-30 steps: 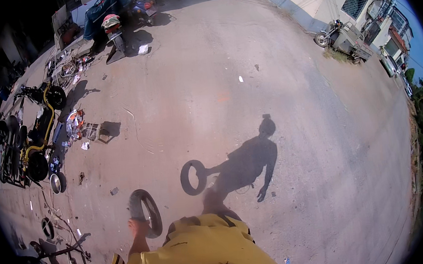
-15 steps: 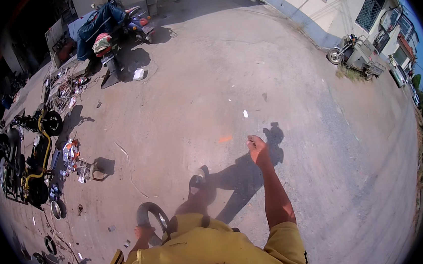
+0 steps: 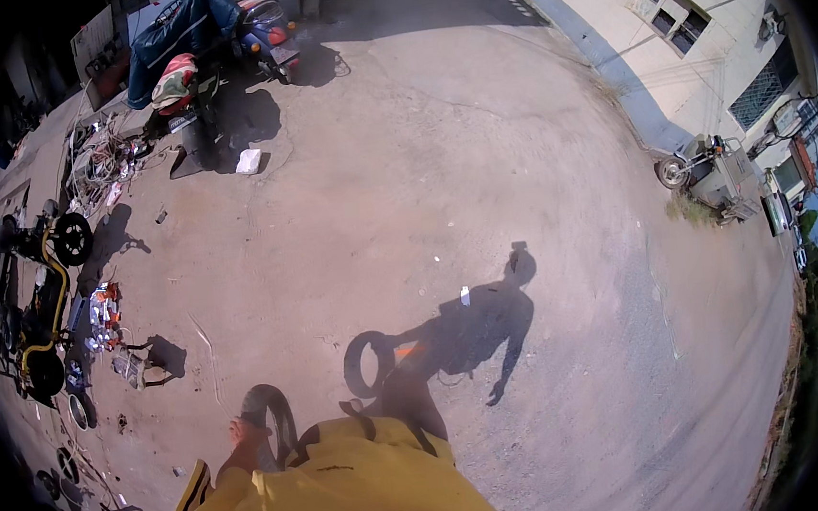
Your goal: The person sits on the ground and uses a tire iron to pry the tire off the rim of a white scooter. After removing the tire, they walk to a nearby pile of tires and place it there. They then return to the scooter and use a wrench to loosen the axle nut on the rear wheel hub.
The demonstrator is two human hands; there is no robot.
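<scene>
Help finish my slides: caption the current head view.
A person's left grip holds a dark, ring-shaped tyre outdoors, their dark shadow falling across sunlit grey-brown ground.

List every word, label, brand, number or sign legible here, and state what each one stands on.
No text can be read.
Yellow shirt: a small dark line of print, too small and blurred to read.
Parked motorbike with the red-and-green seat cover: a pale plate at its rear, too small to read.
Tire in the left hand: no lettering can be made out.
</scene>
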